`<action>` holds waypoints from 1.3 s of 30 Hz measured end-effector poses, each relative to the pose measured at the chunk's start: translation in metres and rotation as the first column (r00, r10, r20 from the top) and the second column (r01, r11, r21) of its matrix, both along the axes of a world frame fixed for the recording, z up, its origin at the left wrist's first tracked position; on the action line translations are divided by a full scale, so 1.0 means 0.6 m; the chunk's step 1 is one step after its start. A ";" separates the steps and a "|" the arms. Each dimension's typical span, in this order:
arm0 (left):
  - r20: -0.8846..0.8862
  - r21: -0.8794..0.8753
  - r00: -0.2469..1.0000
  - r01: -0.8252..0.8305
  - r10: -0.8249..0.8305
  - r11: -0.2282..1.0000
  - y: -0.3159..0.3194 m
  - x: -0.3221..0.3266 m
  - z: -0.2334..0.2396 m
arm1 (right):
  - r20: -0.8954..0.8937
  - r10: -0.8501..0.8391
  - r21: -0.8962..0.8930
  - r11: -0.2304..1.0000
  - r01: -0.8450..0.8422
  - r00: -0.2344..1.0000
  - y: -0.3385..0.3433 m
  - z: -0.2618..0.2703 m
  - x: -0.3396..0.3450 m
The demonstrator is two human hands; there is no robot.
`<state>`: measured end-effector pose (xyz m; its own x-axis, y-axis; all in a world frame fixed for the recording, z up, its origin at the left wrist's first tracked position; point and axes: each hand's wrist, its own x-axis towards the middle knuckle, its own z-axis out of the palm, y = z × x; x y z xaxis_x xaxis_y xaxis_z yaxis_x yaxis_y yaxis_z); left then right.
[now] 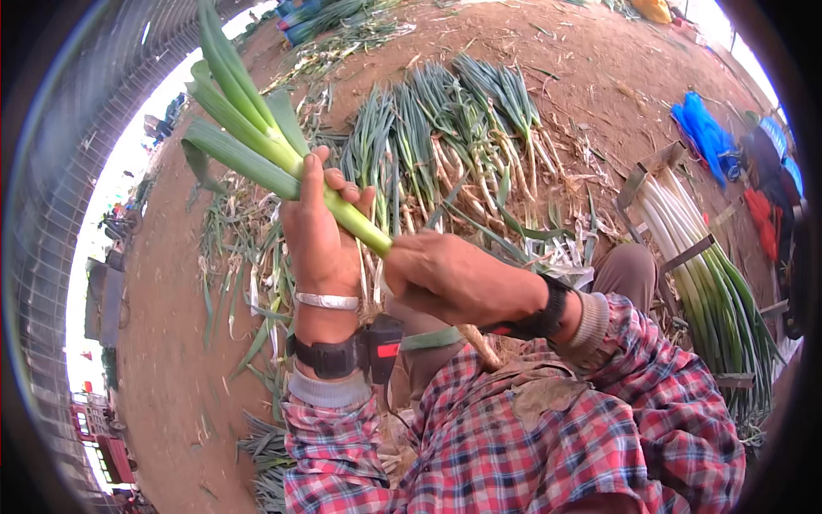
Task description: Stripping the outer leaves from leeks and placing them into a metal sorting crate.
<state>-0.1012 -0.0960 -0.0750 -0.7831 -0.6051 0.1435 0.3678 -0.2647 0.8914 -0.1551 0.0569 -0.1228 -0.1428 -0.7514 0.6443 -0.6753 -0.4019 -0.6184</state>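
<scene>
A large Welsh onion slants across the middle of the view, its broad green leaves fanned out at the upper left. My left hand is wrapped around its pale green stem just below the leaves. Lower down, my right hand grips the same stem and hides part of it. The brownish lower end of the stalk comes out beneath my right wrist, close to my checked clothing. Beyond my hands, a row of unpeeled Welsh onions lies on the soil, roots towards me.
At my right, a metal rack holds a bundle of onions with clean white stems. Peeled leaves and skins litter the ground on the left. Blue plastic and a red cloth-like item lie past the rack. More onions are at lower left.
</scene>
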 end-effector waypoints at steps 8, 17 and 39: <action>-0.027 -0.021 1.000 0.002 -0.002 1.000 0.017 0.003 -0.089 | 0.478 0.082 0.033 0.993 -0.111 0.874 0.045 -0.075 -0.007; -0.061 0.038 0.958 -0.279 0.281 0.959 -0.102 0.004 -0.115 | 0.694 -0.156 0.388 0.903 -0.183 0.703 0.205 -0.165 -0.008; 0.090 0.017 0.721 -0.690 0.687 0.723 -0.366 0.116 -0.103 | 0.096 -0.082 0.583 0.813 0.011 0.992 0.298 -0.087 0.031</action>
<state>-0.0314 -0.3159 -0.1367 -0.1548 -0.9860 0.0621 0.4009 -0.0053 0.9161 -0.1365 0.2357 -0.1751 -0.2304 -0.9707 0.0685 -0.5967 0.0853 -0.7979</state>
